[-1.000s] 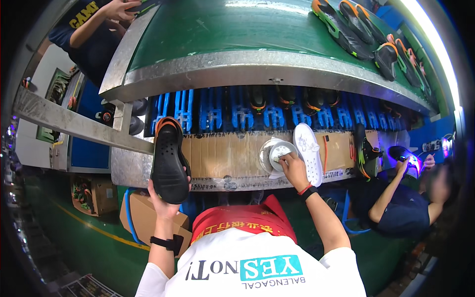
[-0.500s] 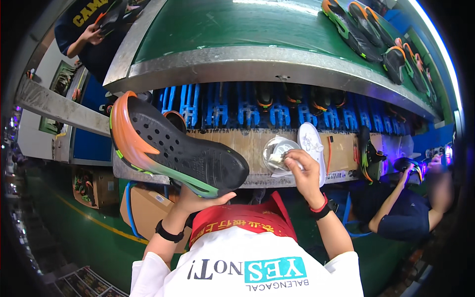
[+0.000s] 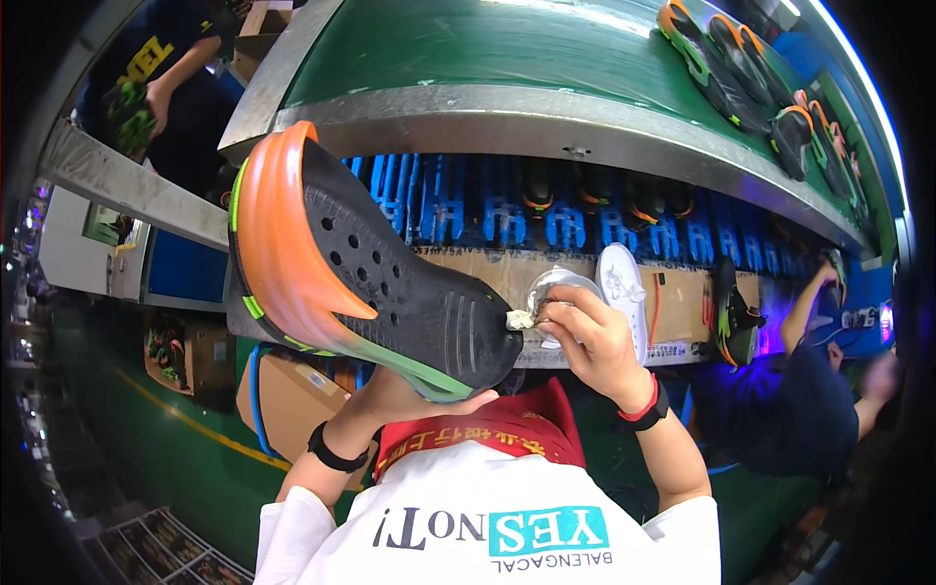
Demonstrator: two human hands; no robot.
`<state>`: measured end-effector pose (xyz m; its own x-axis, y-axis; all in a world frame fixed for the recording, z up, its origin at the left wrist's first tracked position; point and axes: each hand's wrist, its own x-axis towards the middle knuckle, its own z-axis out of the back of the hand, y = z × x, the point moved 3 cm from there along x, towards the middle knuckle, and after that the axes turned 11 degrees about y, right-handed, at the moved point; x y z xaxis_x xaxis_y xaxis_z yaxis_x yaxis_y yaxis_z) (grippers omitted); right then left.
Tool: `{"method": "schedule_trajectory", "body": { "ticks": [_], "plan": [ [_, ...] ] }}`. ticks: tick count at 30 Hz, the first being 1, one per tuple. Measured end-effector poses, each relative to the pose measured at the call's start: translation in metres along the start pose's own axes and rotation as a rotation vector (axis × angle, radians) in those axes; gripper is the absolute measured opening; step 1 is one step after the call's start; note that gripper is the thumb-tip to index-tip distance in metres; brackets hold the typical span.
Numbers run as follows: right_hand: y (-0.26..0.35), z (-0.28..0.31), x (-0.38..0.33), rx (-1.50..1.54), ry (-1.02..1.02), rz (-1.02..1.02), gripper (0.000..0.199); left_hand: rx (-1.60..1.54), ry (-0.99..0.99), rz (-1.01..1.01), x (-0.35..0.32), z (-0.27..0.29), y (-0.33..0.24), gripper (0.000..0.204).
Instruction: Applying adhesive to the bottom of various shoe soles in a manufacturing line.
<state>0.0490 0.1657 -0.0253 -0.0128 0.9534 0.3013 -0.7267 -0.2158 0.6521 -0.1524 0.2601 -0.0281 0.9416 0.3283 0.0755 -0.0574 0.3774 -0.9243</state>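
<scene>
My left hand [image 3: 395, 395] grips a black shoe sole [image 3: 419, 307] from below, its thumb and fingers partly hidden under it. The sole has rows of round holes and an orange heel wall fading to green along the side. Thumb and fingers of my right hand [image 3: 595, 346] are pinched on a small whitish wad [image 3: 521, 320], which is at the toe end of the sole; it seems to touch the edge. Just behind the right hand sits a shallow silvery bowl [image 3: 554, 281], partly covered by it. Beside that hand lies a white shoe sole [image 3: 622, 292] with white scraps in it.
The cardboard-covered bench [image 3: 487, 268] runs in front of me. Behind it stand blue racks [image 3: 444, 210], under a metal-edged green conveyor [image 3: 468, 58] with several soles [image 3: 707, 73] at its far right. Another dark sole [image 3: 726, 312] rests at the right. Co-workers [image 3: 161, 97] [image 3: 795, 395] are at either side.
My right hand has moved left from the bowl to the toe end of the sole, bringing the whitish wad. The sole has come up closer and tilted slightly.
</scene>
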Motion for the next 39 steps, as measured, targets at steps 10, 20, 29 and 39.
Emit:
{"method": "schedule_trajectory", "body": {
  "ticks": [10,20,29,39],
  "plan": [
    [0.006,0.003,-0.003,0.118,0.085,-0.083,0.013,0.203,0.036,-0.057,-0.001,0.002,0.0,0.044],
    [0.007,0.005,-0.003,0.217,0.147,-0.124,0.01,0.191,-0.001,-0.081,-0.003,0.002,0.007,0.058],
    [0.015,0.006,0.006,-0.062,0.082,0.071,0.018,0.124,-0.003,0.15,-0.011,0.01,0.005,0.104],
    [0.017,0.006,0.014,-0.119,-0.029,0.144,0.021,-0.162,-0.016,0.103,-0.005,0.01,0.006,0.124]
  ]
}}
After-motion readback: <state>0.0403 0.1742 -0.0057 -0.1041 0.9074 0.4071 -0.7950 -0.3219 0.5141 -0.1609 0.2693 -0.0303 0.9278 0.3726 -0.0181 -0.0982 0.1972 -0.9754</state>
